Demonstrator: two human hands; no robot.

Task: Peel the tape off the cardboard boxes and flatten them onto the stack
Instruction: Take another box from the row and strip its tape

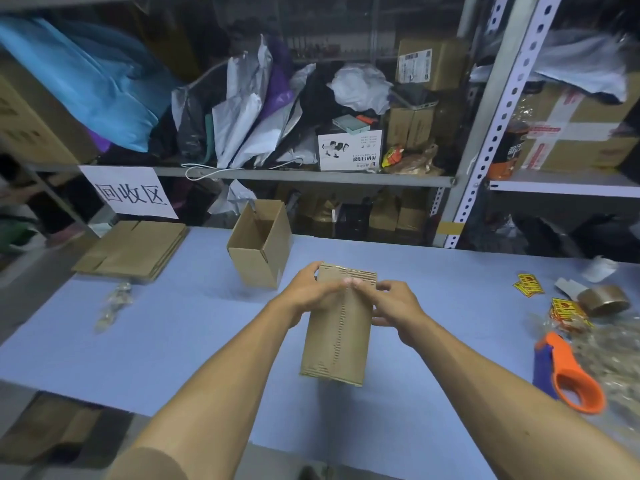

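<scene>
**Tape-peel stage on the held box, flattening not yet done**

Head view: both hands were up over the middle of the blue bench (173, 323), working one small cardboard box (337, 336) held above its surface. The left hand (311, 292) wrapped the box's upper left edge, fingers curled round the far top corner, so it was grasping the box. The right hand (391, 306) sat at the upper right, thumb and forefinger pinched together at the centre seam near the top, right next to the left thumb. Looked like it was picking at a tape end there; the tape itself was too clear or too small to make out, so cannot confirm.

The box still looked closed and in its full shape. Judged step: starting the peel along the seam. Next move would call for getting a nail under the tape end, then pulling down the seam while the left hand steadied the box.

Behind it stood an open box (261, 244), upright on the bench, not flattened. The stack (133, 249) of flat cardboard lay at the far left bench corner, well apart from the hands. A crumpled tape wad (114, 304) lay near the stack. At right: orange tape dispenser (568, 375) and a brown tape roll (604, 299).
</scene>
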